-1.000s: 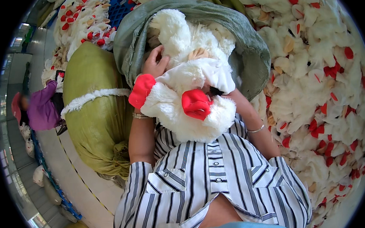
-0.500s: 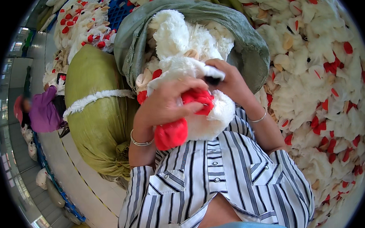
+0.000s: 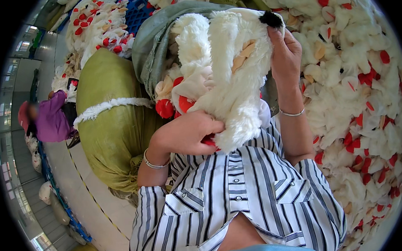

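A white plush toy skin, limp and furry, with a beige patch and a black tuft, is stretched between my two hands. My right hand pinches its upper edge just below the black tuft. Lower down, the fingers of my left hand are closed round its near end, where a bit of red cloth shows. Behind it is a grey-green sack, its mouth rolled open, holding more white plush pieces. A red plush part rests at the sack's left side.
An olive-green stuffed sack tied with a white furry strip stands at left. A big heap of white plush pieces with red parts fills the right. Beyond are a blue plastic crate and a person in purple.
My right hand has moved up and away, raising the black-tufted end and spreading the skin out. My left hand has shifted slightly lower and closed round the near end.
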The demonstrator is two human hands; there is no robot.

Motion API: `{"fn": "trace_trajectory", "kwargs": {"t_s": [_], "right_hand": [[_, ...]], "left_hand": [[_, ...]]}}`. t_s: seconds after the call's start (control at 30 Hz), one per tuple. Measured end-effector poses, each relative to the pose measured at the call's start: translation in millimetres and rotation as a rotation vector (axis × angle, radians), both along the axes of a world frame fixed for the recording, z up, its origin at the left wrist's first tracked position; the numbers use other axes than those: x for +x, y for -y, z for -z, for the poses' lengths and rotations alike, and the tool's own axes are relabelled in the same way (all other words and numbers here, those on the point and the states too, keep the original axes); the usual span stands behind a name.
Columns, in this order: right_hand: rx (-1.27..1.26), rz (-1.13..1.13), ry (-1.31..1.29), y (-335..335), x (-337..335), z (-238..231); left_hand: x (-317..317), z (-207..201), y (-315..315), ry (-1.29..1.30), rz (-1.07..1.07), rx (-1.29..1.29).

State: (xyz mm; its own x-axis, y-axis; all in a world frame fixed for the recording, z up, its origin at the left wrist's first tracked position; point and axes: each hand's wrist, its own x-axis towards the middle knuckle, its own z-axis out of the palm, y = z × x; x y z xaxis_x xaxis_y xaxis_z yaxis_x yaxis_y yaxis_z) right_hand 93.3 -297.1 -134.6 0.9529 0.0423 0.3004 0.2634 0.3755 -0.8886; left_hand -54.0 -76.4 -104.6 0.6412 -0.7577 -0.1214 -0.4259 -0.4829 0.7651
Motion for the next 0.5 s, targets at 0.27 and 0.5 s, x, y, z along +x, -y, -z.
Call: {"fn": "trace_trajectory", "kwargs": {"t_s": [0.27, 0.5], "right_hand": [[-0.051, -0.047, 0.036, -8.0, -13.2, -21.7], [-0.051, -0.133, 0.148, -50.5, -54.0, -63.5]], "left_hand": [[-5.9, -13.1, -22.8, -0.295, -0.041, -0.601], [45.6, 19.7, 8.2, 0.136, -0.907, -0.506]]}}
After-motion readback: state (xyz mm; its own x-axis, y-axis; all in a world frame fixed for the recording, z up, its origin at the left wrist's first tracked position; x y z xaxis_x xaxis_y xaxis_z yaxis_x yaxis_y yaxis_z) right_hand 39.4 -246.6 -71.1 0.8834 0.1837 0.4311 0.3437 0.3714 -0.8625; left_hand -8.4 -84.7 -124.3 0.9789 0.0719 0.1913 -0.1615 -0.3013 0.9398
